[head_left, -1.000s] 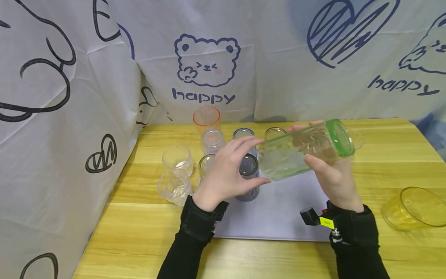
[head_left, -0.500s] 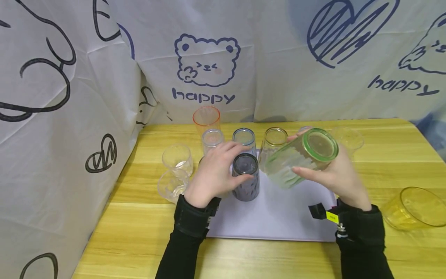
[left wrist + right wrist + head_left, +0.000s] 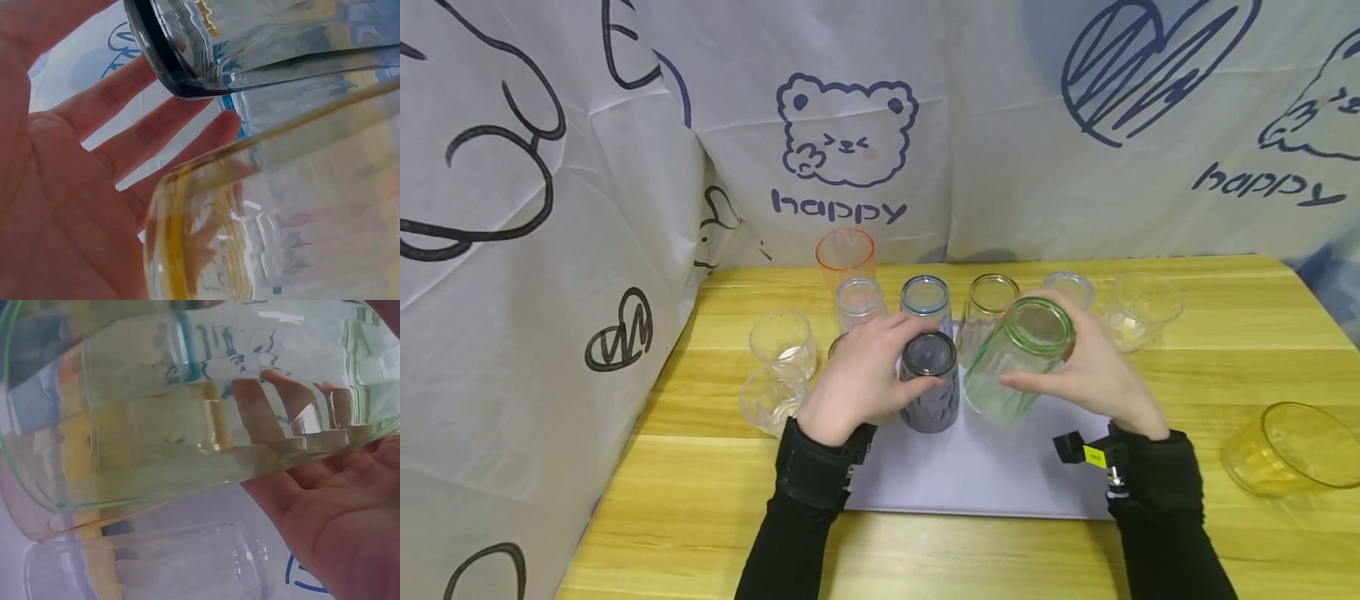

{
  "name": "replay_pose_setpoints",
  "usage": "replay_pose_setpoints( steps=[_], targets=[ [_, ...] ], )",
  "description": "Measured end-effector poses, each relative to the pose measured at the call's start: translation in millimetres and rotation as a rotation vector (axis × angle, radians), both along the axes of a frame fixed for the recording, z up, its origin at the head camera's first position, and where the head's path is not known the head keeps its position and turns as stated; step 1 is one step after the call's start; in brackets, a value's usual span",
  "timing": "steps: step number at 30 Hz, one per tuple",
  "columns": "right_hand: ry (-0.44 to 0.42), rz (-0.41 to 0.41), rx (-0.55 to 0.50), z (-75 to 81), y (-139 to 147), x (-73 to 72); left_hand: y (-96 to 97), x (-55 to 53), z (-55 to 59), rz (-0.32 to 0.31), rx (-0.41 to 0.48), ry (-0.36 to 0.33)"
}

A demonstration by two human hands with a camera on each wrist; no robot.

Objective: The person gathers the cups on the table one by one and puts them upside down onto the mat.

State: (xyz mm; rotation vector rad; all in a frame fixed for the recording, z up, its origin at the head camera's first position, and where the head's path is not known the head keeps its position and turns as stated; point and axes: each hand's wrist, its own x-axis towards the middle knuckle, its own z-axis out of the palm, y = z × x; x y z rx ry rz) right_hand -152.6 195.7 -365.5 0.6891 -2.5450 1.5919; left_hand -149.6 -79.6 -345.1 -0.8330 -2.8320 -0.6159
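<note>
A pale green drinking glass [image 3: 1003,371] is held upside down and slightly tilted, low over the front part of a pale lilac tray [image 3: 992,483]. My right hand [image 3: 1093,362] grips it from the right, thumb in front. Just left of it stands an upturned dark grey glass [image 3: 929,404]. My left hand [image 3: 865,375] curves loosely beside that grey glass, and the left wrist view shows its fingers [image 3: 119,94] extended behind the base. An amber-based glass [image 3: 312,219], mostly covered by my left hand in the head view, stands next to the grey one.
Behind, upturned blue-based [image 3: 925,296] and yellowish [image 3: 992,296] glasses stand in a row with a clear one [image 3: 859,300]. An orange-rimmed glass [image 3: 845,254] is at the back. Clear tumblers [image 3: 782,342] stand left, another [image 3: 1144,304] back right, and a yellow tumbler [image 3: 1285,450] far right.
The green glass has gone from nearly sideways to almost upright, rim down, moving left and lower in my right hand. My left hand let go of it and moved slightly left beside the grey glass.
</note>
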Motion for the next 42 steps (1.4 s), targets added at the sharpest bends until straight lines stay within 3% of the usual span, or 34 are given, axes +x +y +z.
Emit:
replay_pose_setpoints(
  steps=[7, 13, 20, 31, 42],
  targets=[
    [0.019, -0.023, 0.06, -8.1, -3, -3.8, 0.1, -0.3, 0.3, -0.005, 0.006, -0.006],
    [0.035, 0.01, 0.046, -16.7, -4, -10.9, -0.2, -0.8, -0.5, -0.011, 0.012, -0.002],
    [0.068, 0.021, 0.114, -22.7, -5, -14.3, -0.2, -1.6, -1.8, -0.012, 0.011, -0.011],
    [0.016, 0.103, 0.157, -27.3, -4, -16.3, -0.8, -1.9, -2.0, -0.016, 0.011, -0.009],
    [-0.001, 0.107, 0.186, -29.4, -8, -16.8, -1.5, -1.2, -0.7, -0.019, 0.013, -0.002]
  ],
)
